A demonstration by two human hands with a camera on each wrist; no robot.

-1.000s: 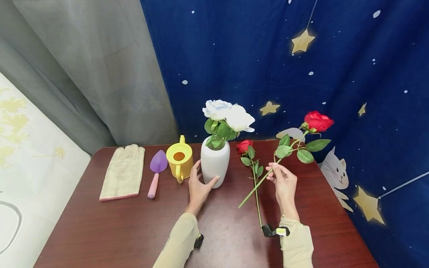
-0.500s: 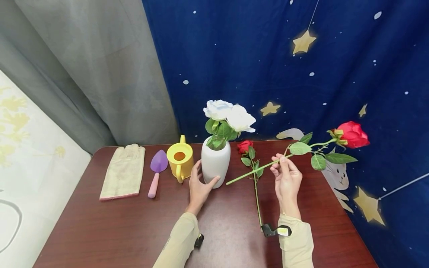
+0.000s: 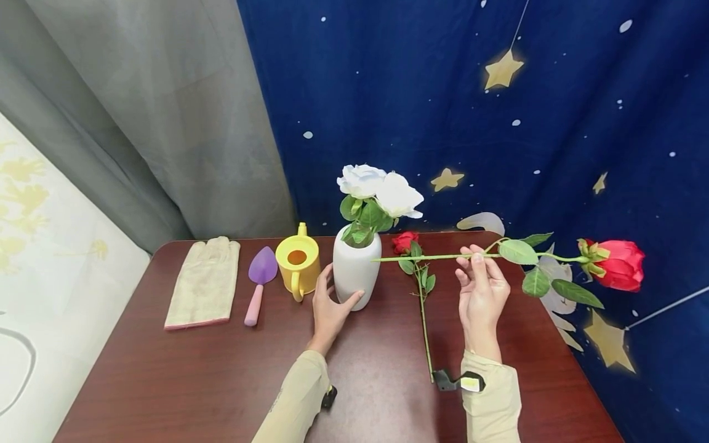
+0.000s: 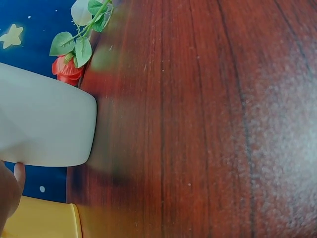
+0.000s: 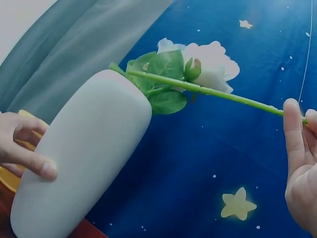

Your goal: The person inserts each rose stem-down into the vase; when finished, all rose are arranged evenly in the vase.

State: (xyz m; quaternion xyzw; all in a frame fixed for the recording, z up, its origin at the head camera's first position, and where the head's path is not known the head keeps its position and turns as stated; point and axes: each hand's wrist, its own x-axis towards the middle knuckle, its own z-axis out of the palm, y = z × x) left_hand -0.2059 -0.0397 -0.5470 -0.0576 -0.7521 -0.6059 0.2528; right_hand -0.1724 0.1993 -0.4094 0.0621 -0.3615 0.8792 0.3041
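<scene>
A white vase (image 3: pixel 357 274) stands upright on the table, holding two white roses (image 3: pixel 397 195) with green leaves. Low on its left side, my left hand (image 3: pixel 329 312) grips it, thumb across the front; the far fingers are partly hidden. My right hand (image 3: pixel 482 295) pinches the stem of a red rose (image 3: pixel 620 266) between thumb and fingers. That stem lies nearly level in the head view, bloom to the right, its cut end overlapping the vase's upper part. In the right wrist view the green stem (image 5: pixel 237 99) passes in front of the vase's leaves; whether it touches is unclear.
Another red rose (image 3: pixel 405 242) lies on the dark wooden table (image 3: pixel 221 381), right of the vase. Left of the vase stand a yellow watering can (image 3: pixel 306 280), a purple trowel with pink handle (image 3: pixel 262 267) and cream work gloves (image 3: pixel 205 286). Curtains hang behind.
The red rose in my right hand has turned clockwise from upright-leaning to level, its bloom swinging right and down, its stem end rising towards the vase. My left hand stays on the vase.
</scene>
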